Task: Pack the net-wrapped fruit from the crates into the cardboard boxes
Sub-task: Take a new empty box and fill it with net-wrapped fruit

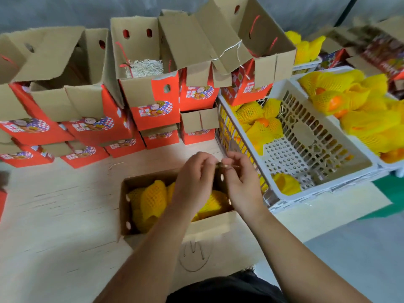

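Note:
An open cardboard box [166, 224] stands on the table right in front of me, filled with yellow net-wrapped fruit [153, 200]. My left hand [194, 178] and my right hand [238, 180] meet above the box's far edge, fingers curled, pinching a small thin thing [220, 165] between them; it is too blurred to name. A white plastic crate [306, 149] to the right holds a few net-wrapped fruits [260, 121] along its left side and one [286, 183] near its front. A second crate [360, 110] farther right is heaped with them.
Red-and-cardboard gift boxes [153, 110] are stacked in rows along the back and left of the wooden table [54, 226], flaps open; one holds shredded paper [146, 67]. More wrapped fruit [306, 47] and printed boxes [384, 51] sit at the back right. Grey floor lies to the right.

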{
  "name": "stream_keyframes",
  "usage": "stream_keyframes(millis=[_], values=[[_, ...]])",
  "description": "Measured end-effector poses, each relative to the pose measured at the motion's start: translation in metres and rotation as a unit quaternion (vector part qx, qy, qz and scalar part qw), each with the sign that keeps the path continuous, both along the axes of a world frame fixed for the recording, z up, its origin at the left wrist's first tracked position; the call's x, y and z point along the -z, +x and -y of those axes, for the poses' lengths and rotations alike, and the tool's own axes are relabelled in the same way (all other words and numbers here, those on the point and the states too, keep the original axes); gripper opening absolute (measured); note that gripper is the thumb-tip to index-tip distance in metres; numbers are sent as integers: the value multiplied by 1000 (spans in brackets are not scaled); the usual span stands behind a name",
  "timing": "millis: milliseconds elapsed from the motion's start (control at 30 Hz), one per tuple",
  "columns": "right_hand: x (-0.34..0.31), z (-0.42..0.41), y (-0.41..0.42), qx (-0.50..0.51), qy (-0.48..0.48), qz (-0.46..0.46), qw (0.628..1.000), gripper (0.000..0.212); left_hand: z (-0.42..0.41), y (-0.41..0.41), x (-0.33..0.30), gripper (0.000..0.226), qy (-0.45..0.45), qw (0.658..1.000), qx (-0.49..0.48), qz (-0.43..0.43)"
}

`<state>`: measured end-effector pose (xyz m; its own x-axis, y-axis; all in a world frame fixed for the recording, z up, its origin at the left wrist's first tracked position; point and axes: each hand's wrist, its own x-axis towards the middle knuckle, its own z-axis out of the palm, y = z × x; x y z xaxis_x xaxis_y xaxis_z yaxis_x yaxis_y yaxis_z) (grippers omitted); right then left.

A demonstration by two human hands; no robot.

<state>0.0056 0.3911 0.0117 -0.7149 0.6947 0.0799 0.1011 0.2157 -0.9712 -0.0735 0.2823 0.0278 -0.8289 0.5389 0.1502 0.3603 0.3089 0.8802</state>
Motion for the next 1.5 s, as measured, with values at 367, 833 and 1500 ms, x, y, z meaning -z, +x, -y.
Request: stream_keyframes(millis=[367,833,1500], values=[[15,-227,13,-203,122,266,934,17,-208,9,27,33,-242,948,101,-179],[90,-228,-20,-547,306,415,659,80,-232,11,37,28,-460,850,52,-252],[66,-254,-10,-573,261,519,577,37,-240,10,40,26,-553,798,55,-233]])
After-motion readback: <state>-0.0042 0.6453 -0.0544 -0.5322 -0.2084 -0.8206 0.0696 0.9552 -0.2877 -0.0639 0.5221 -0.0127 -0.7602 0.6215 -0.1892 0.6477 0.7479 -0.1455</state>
